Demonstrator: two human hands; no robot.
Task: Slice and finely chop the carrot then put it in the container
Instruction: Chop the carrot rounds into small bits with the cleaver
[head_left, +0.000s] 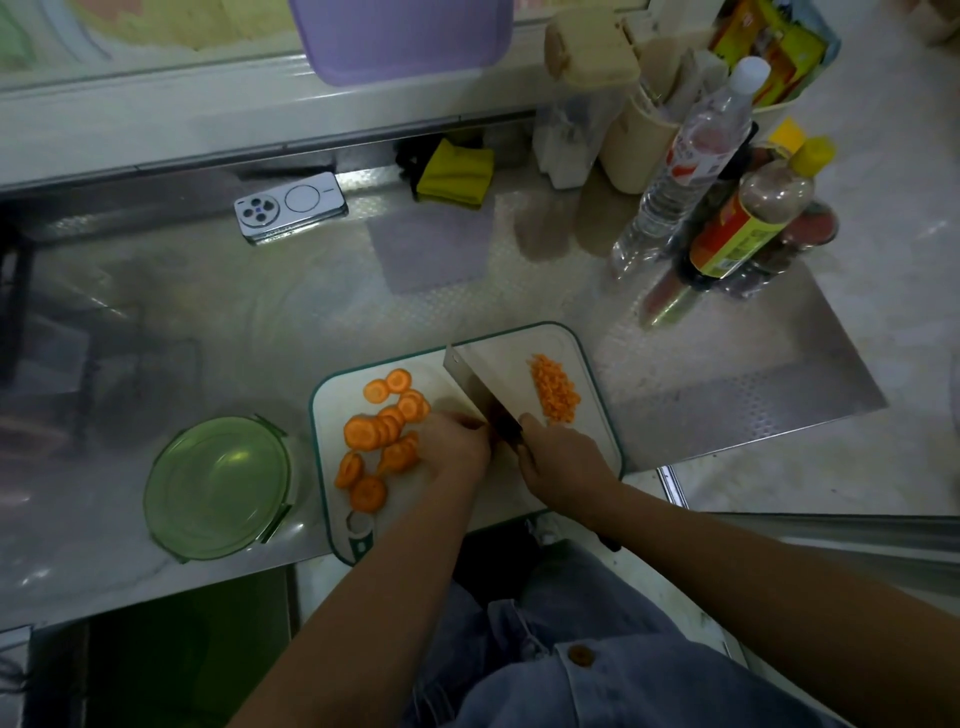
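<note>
Container (218, 486): round, translucent green, on the steel bench (260, 322) left of the cutting board (592, 421).
Carrot slices (382, 431): flat orange discs overlapping on the board's left half.
Left hand (457, 444): fingers curled down onto the slices.
Knife (475, 387): broad steel blade pointing to the board's far-left corner.
Right hand (558, 460): wrapped round the knife's handle.
Chopped carrot (555, 388): fine heap, board's right side.

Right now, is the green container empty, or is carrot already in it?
Empty: only bare green shows inside the green container; all carrot lies on the cutting board.
</note>
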